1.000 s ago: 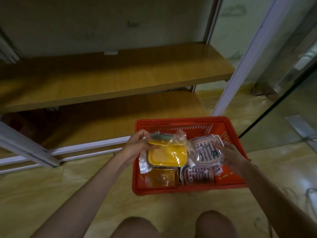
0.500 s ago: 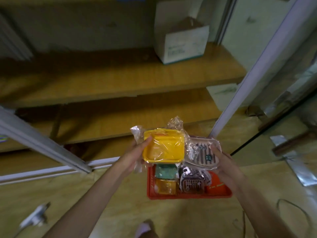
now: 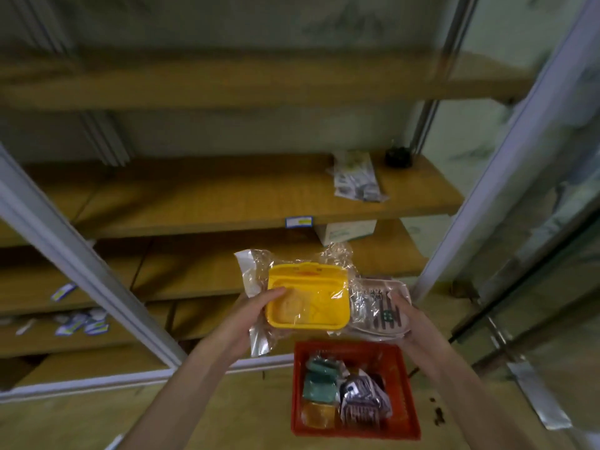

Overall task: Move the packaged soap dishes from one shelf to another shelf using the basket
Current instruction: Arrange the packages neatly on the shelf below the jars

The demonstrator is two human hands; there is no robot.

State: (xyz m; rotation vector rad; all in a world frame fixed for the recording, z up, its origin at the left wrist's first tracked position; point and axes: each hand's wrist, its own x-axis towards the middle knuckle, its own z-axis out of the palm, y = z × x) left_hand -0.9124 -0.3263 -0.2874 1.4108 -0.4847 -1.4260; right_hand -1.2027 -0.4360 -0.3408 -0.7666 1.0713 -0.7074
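My left hand (image 3: 255,308) grips a yellow soap dish (image 3: 308,300) in clear crinkled wrap, held up in front of the wooden shelves. Right beside it, my right hand (image 3: 406,315) holds a pale striped soap dish (image 3: 378,306) in its own wrap. Below them on the floor stands the red basket (image 3: 406,401). Inside it lie a green packaged dish (image 3: 319,381), an orange one (image 3: 318,414) and a purple striped one (image 3: 363,404).
Wooden shelves (image 3: 227,203) rise in tiers ahead, framed by white metal posts (image 3: 81,254). A flat package (image 3: 357,177) and a dark object (image 3: 397,155) lie on the upper right shelf, a white box (image 3: 349,230) one tier below. Small packets (image 3: 81,323) sit lower left. Glass door at right.
Both hands have lifted the two packaged dishes out of the basket and upward. My view has risen, so higher shelves show and the basket sits lower in the frame.
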